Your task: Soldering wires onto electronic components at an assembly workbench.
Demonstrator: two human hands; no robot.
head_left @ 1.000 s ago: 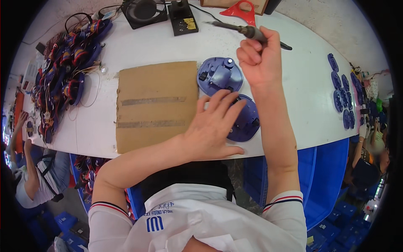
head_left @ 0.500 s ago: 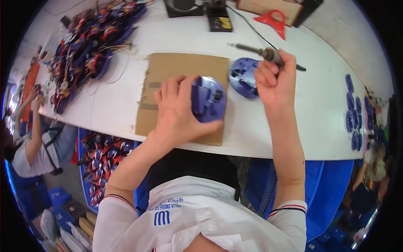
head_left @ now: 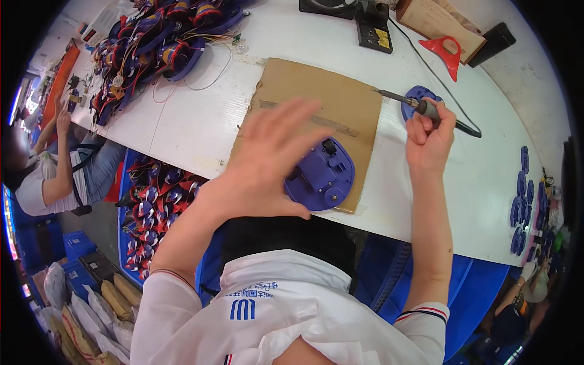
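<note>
A round purple plastic part lies on a brown cardboard sheet close to its front right edge. It has raised housings, screw holes and a small black piece. My left hand is open beside and partly over it, fingers spread and smeared by motion, covering its left side. In my right hand is a soldering iron, gripped by its grey handle, with the metal tip pointing left over the cardboard's right edge. A second purple part rests behind the iron, partly hidden by it.
Purple-and-red wired assemblies are heaped at the far left. At the back are a soldering stand, a red tape dispenser and a wooden box. Small purple parts lie far right. Blue bins stand below; a co-worker is at left.
My left hand has let go of the purple part and spread its fingers. The part now lies nearer the cardboard's front edge. The whole view has shifted; the iron stays in my right hand.
</note>
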